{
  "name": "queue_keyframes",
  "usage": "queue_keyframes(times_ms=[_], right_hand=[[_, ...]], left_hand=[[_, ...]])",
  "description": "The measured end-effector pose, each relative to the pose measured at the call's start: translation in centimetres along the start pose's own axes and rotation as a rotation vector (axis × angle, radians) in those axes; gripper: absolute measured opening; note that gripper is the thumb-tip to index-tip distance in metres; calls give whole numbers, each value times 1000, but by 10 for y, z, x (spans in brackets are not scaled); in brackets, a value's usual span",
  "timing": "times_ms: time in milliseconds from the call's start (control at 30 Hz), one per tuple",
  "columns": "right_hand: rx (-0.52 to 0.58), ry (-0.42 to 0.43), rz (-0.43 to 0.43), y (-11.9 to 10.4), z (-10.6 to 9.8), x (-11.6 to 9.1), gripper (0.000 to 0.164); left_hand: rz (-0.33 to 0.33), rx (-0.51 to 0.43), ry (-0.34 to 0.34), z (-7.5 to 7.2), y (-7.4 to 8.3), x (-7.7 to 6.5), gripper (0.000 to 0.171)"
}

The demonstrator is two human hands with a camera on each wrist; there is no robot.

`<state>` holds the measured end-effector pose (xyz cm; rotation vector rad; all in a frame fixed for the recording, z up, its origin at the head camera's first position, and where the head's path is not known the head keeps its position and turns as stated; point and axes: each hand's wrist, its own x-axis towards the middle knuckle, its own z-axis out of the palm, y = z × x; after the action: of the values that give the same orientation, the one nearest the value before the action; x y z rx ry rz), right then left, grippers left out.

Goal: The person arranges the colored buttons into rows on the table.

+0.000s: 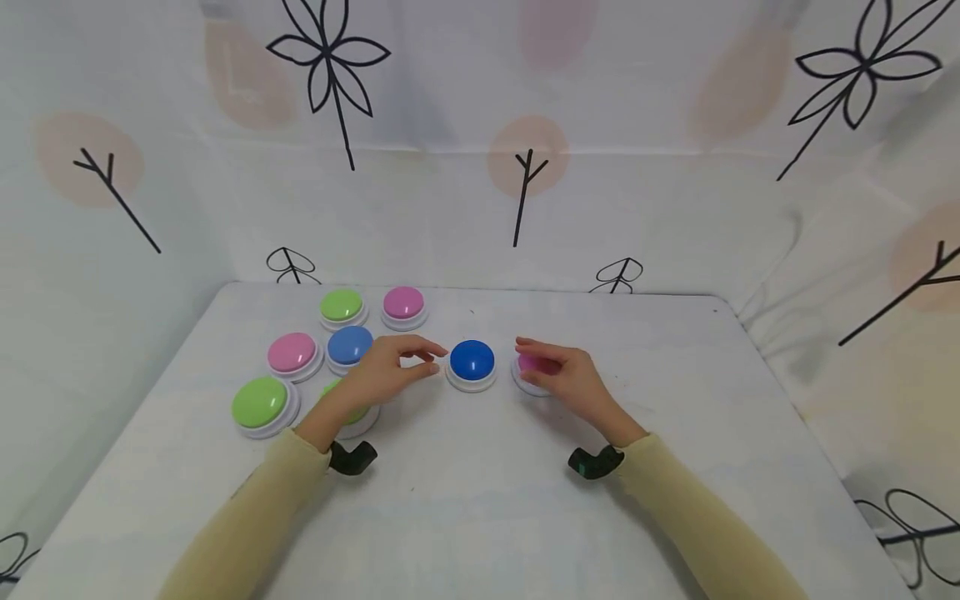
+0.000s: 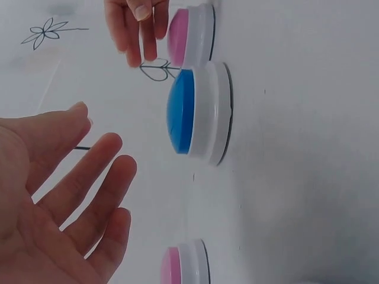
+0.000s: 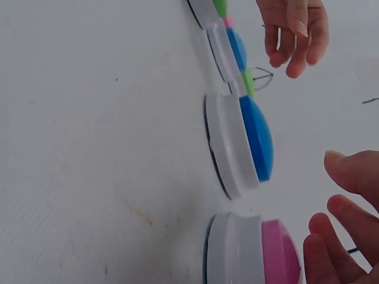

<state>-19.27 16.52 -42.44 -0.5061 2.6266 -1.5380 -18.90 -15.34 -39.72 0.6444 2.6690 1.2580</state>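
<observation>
Nearest my camera are two cream sleeves [image 1: 247, 517], each with one dark wrist mount [image 1: 355, 458] at the cuff. Then two hands, both empty from what I can see. The left hand [image 1: 381, 371] has loosely bent fingers with the thumb well clear of them, just left of the middle blue button [image 1: 472, 361]. The right hand [image 1: 566, 379] is curved about as loosely over the right-hand pink button [image 3: 281, 251]; can't tell from my end if a fingertip touches it.

I count eight buttons on the white table [image 1: 480, 517]: three green, three pink, two blue. The middle blue one sits between the hands: glossy, smooth, deep-blue dome on a chunky white stepped base. The pink one right of it has the same build.

Over on the left, there's a green one [image 1: 358, 415] partly under the left forearm, another green [image 1: 258, 403], a pink [image 1: 292, 353] and a blue [image 1: 349, 344]. Furthest back: one green [image 1: 341, 305], one pink [image 1: 403, 303], then a patterned cloth [image 1: 450, 217].
</observation>
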Motion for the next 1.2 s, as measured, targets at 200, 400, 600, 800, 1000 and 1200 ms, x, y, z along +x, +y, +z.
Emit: queue_keyframes(times_ms=[200,400,600,800,1000,1200], right_hand=[[-17,-9,-85,-6,12,5,38],[10,-60,-126,-13,28,12,37],[89,-136,-84,-23,43,18,38],[91,-165,-79,-32,59,21,39],[96,-205,-116,-40,76,25,41],[132,-259,-155,-46,96,33,40]], left_hand=[[15,-16,27,-17,-11,-19,27],[-2,-32,43,-30,-25,-38,27],[-66,-36,59,-41,-32,-57,30],[-85,-21,88,-50,-42,-78,32],[-98,-1,125,-56,-56,-95,35],[-118,16,140,-61,-65,-103,39]])
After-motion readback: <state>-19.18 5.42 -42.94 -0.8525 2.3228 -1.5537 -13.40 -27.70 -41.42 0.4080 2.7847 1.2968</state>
